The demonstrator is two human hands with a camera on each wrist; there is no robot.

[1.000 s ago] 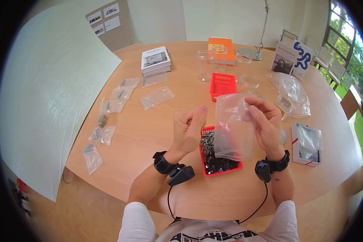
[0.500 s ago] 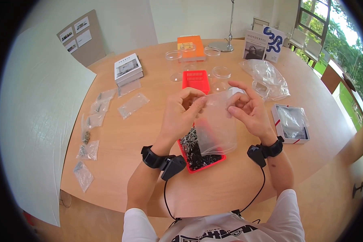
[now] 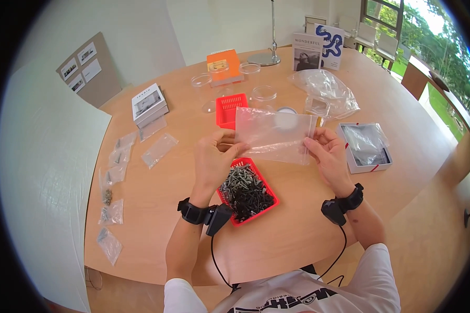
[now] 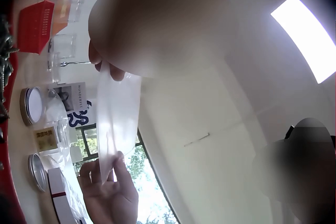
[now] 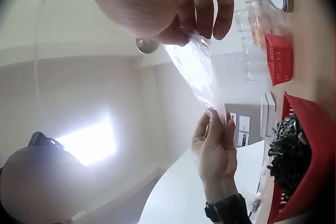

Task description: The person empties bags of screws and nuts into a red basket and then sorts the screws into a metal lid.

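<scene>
A clear plastic bag (image 3: 274,134) is stretched sideways between two hands above the table. The left hand (image 3: 213,159) pinches its left end between thumb and fingers; the right hand (image 3: 330,158) pinches the right end. Nothing shows inside the bag. Just below it stands a red basket (image 3: 269,206) of screws, silvery at the back and black at the front. In the left wrist view the bag (image 4: 118,119) hangs between the hands, the right hand (image 4: 111,195) gripping its lower end. The right wrist view shows the left hand (image 5: 215,153) pinching the far end.
An empty red basket (image 3: 230,107), clear jars (image 3: 263,97) and an orange book (image 3: 224,65) stand behind. Small bags with hardware (image 3: 109,245) line the left side near stacked books (image 3: 149,104). At the right are a white box (image 3: 368,168) and a crumpled bag (image 3: 329,91).
The left hand has taken hold of the bag, which has turned from hanging upright to stretched sideways. The screw basket is now less covered. The head view has shifted to the right.
</scene>
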